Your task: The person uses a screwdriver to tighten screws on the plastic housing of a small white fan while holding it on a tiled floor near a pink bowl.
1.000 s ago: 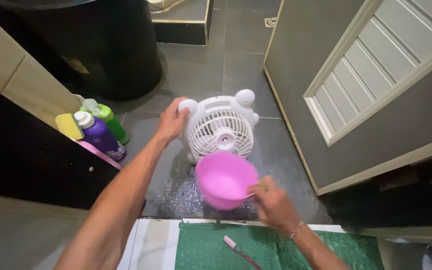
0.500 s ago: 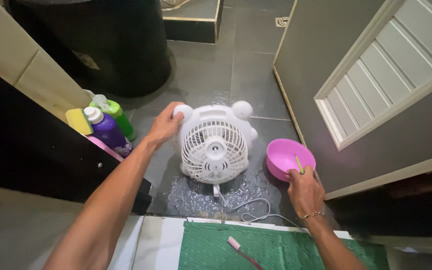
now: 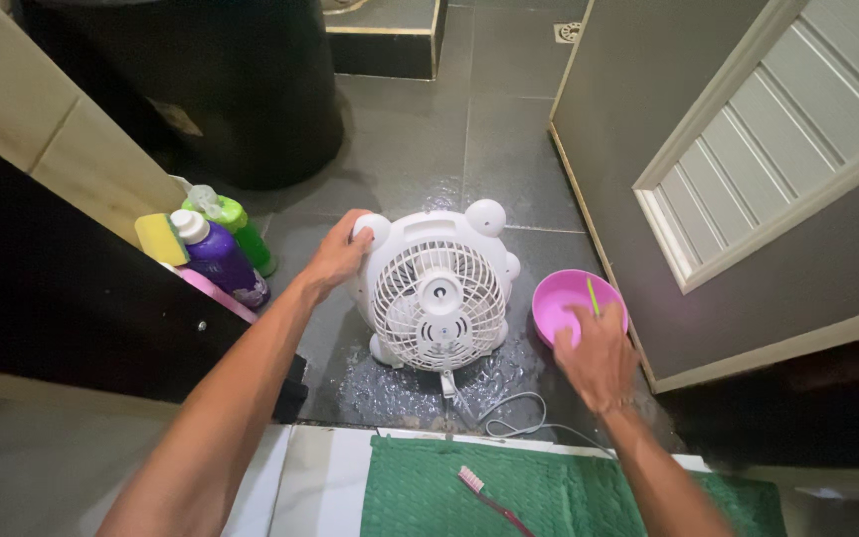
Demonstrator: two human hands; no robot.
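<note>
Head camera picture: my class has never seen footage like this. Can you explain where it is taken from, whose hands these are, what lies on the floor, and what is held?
The camera sits on a person's head and looks down, so both bare arms are the wearer's own. The left hand grips the top corner of a white fan standing on a wet dark tiled floor. The right hand is over the near rim of a pink bowl beside the fan; whether it grips it is unclear. By the left wall stand a purple bottle, a green bottle and a yellow sponge. A toothbrush lies on a green mat.
</note>
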